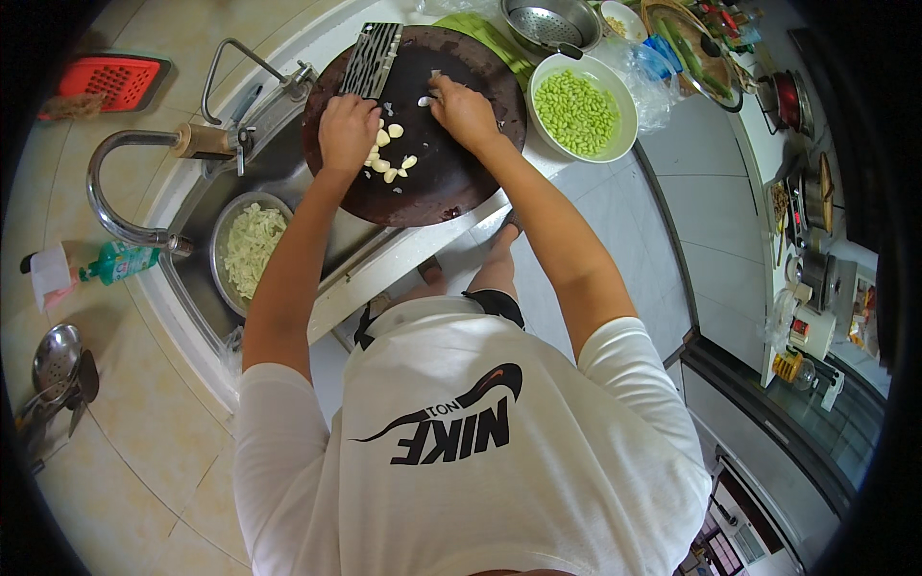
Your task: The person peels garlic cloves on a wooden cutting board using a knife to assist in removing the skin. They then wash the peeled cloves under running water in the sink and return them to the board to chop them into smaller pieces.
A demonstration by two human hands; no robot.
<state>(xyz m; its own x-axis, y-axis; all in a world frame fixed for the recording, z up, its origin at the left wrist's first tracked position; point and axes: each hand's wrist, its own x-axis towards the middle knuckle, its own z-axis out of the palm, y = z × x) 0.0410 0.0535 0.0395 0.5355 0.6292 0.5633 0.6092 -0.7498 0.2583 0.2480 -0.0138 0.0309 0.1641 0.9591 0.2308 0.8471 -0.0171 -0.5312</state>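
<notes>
A round dark chopping board (pixel 439 187) lies across the sink's edge and the counter. On it is a cleaver (pixel 371 61) with a patterned, slotted-looking blade. My left hand (pixel 348 133) is curled at the blade's near end, where the handle is hidden from view. Peeled garlic cloves (pixel 390 175) lie loosely beside this hand, among bits of skin. Further right on the board, my right hand (pixel 464 111) has its fingertips together on a small pale piece, seemingly garlic or its skin. A whitish clove (pixel 425 101) shows just beside those fingers.
Right of the board stands a white bowl of green beans (pixel 576 115), with a metal colander (pixel 551 21) behind it. In the sink at left sits a metal bowl of shredded cabbage (pixel 252 248). A curved faucet (pixel 108 187) arches over the sink. A plastic bag (pixel 641 79) lies beyond the white bowl.
</notes>
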